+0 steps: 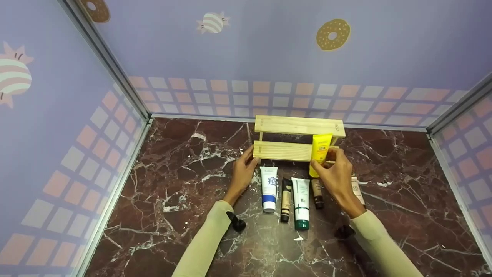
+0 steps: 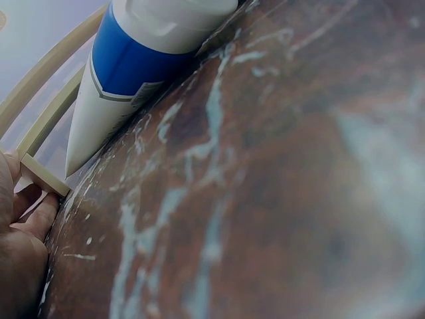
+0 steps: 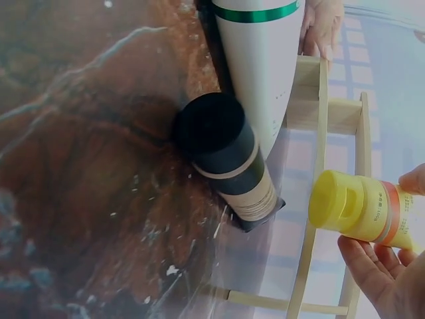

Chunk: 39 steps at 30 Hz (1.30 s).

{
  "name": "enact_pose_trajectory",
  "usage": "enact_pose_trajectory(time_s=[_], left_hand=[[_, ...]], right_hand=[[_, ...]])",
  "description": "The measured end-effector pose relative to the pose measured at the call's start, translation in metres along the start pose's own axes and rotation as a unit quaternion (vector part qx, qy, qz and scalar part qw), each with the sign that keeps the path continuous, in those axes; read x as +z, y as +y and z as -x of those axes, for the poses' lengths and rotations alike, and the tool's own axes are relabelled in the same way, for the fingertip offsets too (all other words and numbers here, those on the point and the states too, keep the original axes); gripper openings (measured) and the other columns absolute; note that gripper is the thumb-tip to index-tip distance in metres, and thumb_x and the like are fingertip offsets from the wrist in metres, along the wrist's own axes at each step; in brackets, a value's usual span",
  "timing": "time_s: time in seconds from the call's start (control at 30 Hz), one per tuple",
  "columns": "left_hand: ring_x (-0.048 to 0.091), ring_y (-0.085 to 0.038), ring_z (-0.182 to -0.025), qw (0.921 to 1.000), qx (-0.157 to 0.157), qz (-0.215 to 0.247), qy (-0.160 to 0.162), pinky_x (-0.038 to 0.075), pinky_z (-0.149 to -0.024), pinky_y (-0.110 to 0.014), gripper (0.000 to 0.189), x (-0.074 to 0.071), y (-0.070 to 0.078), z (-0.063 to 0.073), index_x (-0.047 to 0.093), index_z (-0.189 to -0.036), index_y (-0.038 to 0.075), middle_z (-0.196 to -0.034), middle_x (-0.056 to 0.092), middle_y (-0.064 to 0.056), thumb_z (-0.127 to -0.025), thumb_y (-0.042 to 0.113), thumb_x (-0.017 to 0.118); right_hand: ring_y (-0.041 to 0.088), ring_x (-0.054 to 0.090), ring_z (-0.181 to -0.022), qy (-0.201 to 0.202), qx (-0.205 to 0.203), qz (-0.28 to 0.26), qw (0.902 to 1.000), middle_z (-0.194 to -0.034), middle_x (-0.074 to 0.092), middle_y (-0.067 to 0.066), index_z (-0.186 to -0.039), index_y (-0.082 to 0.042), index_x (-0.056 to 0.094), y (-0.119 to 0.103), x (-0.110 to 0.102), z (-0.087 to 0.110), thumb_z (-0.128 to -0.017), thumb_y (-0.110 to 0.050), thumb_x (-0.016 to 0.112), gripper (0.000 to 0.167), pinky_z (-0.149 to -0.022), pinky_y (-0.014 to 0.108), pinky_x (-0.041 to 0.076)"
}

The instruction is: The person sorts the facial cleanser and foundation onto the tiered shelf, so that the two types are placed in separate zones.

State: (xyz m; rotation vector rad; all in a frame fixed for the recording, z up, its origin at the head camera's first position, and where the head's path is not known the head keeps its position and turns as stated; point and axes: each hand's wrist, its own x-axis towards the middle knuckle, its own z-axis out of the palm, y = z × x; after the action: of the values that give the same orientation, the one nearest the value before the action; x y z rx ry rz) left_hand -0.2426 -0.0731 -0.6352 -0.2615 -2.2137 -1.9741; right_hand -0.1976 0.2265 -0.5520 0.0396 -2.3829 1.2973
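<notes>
In the head view my right hand [image 1: 336, 171] pinches a yellow squeeze tube [image 1: 322, 148] between thumb and fingers, in front of the right part of a two-step wooden rack [image 1: 284, 151]. The right wrist view shows the yellow tube's flip cap [image 3: 337, 199] level with the lower step. My left hand [image 1: 243, 171] holds the left end of that rack's lower step, with fingers at its edge in the left wrist view. Nearest to it lies a white tube with a blue band [image 1: 270, 188]. The rack's right end is partly hidden by the right hand and tube.
Before the rack lie a slim black-and-tan tube [image 1: 285, 200], a white tube with a green cap [image 1: 301, 204], a brown tube with a dark cap [image 1: 318, 193] and a pale tube [image 1: 357, 189] beside the right wrist. A patterned wall [image 1: 230, 57] stands behind the marbled tabletop [image 1: 173, 192].
</notes>
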Motion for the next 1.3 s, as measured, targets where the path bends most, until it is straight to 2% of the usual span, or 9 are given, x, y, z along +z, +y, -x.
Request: enact_pose_trajectory(time_s=[0.27, 0.57, 0.8, 0.93, 1.13, 1.3], left_hand=[[0.063, -0.037, -0.141, 0.9998, 0.010, 0.015, 0.001, 0.056, -0.114, -0.038, 0.053, 0.000, -0.002, -0.001, 0.053, -0.160, -0.005, -0.151, 0.063, -0.027, -0.110, 0.006, 0.068], [0.061, -0.036, -0.144, 0.9998, 0.003, 0.020, 0.003, 0.053, -0.116, -0.036, 0.054, 0.000, -0.002, -0.001, 0.053, -0.160, -0.005, -0.152, 0.062, -0.027, -0.109, 0.006, 0.068], [0.061, -0.036, -0.144, 0.9999, 0.011, 0.008, 0.002, 0.053, -0.117, -0.038, 0.054, 0.000, -0.003, -0.001, 0.052, -0.160, -0.006, -0.153, 0.061, -0.027, -0.109, 0.006, 0.068], [0.062, -0.036, -0.143, 0.9999, 0.013, 0.001, 0.003, 0.054, -0.116, -0.038, 0.054, 0.000, -0.003, -0.002, 0.053, -0.159, -0.006, -0.152, 0.062, -0.026, -0.109, 0.007, 0.068], [0.062, -0.037, -0.142, 0.9998, 0.012, 0.012, -0.006, 0.055, -0.115, -0.039, 0.056, -0.001, -0.002, -0.001, 0.049, -0.160, -0.008, -0.151, 0.062, -0.028, -0.110, 0.008, 0.067], [0.060, -0.036, -0.144, 0.9999, 0.005, 0.014, -0.006, 0.054, -0.116, -0.039, 0.056, -0.001, -0.001, 0.000, 0.050, -0.161, -0.007, -0.153, 0.061, -0.027, -0.110, 0.008, 0.067]], right_hand=[[0.037, 0.075, -0.098, 0.001, -0.002, -0.007, 1.0000, -0.111, 0.072, 0.026, -0.124, 0.010, 0.061, -0.004, 0.005, -0.005, -0.086, -0.005, 0.091, 0.050, -0.080, 0.037, 0.068], [0.039, 0.078, -0.097, 0.001, -0.001, -0.008, 1.0000, -0.113, 0.071, 0.028, -0.123, 0.010, 0.059, -0.011, 0.008, -0.012, -0.086, -0.005, 0.091, 0.052, -0.080, 0.043, 0.069], [0.039, 0.077, -0.098, 0.000, -0.014, -0.027, 0.9995, -0.113, 0.071, 0.026, -0.121, 0.010, 0.059, -0.018, 0.012, -0.019, -0.085, -0.001, 0.090, 0.049, -0.081, 0.041, 0.069], [0.039, 0.078, -0.098, -0.006, -0.025, -0.023, 0.9994, -0.112, 0.072, 0.026, -0.121, 0.008, 0.059, -0.023, 0.016, -0.023, -0.084, -0.002, 0.091, 0.049, -0.080, 0.044, 0.069], [0.040, 0.079, -0.097, -0.015, -0.030, -0.019, 0.9993, -0.110, 0.074, 0.027, -0.120, 0.007, 0.059, -0.028, 0.024, -0.031, -0.086, -0.005, 0.091, 0.048, -0.082, 0.048, 0.069], [0.040, 0.079, -0.097, -0.021, -0.034, -0.026, 0.9988, -0.110, 0.074, 0.027, -0.119, 0.008, 0.059, -0.036, 0.030, -0.039, -0.086, -0.005, 0.090, 0.048, -0.085, 0.047, 0.068]])
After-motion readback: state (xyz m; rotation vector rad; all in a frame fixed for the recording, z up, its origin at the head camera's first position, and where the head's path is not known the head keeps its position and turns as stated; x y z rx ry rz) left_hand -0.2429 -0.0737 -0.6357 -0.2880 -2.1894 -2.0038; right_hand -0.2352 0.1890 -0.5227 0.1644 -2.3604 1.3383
